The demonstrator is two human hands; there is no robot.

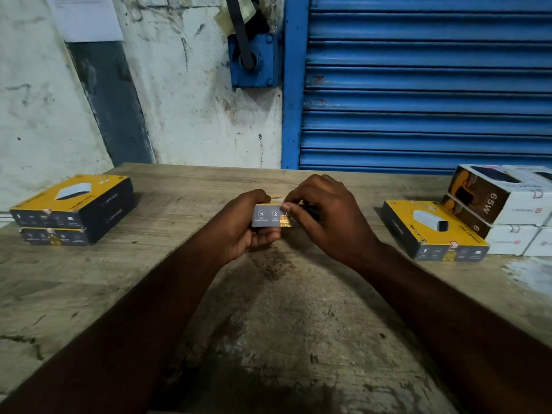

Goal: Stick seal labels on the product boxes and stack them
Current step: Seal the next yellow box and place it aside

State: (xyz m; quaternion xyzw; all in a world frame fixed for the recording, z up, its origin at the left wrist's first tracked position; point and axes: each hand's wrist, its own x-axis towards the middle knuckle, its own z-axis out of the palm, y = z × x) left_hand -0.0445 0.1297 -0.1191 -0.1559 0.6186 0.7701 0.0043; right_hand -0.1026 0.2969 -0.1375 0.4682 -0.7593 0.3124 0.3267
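Sealing step, frame centre — left grip [245,224] holds the box [265,215], right grip [325,213] pinches the seal label [285,223] on; next — likely pressing it flat.

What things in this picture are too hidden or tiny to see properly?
In the head view:
- held box: mostly covered by left hand and right hand; only one end shows.
- print on it: too small to read.
- white boxes: cut off by the right edge.
- paper on wall: cut by top edge, writing blurred.
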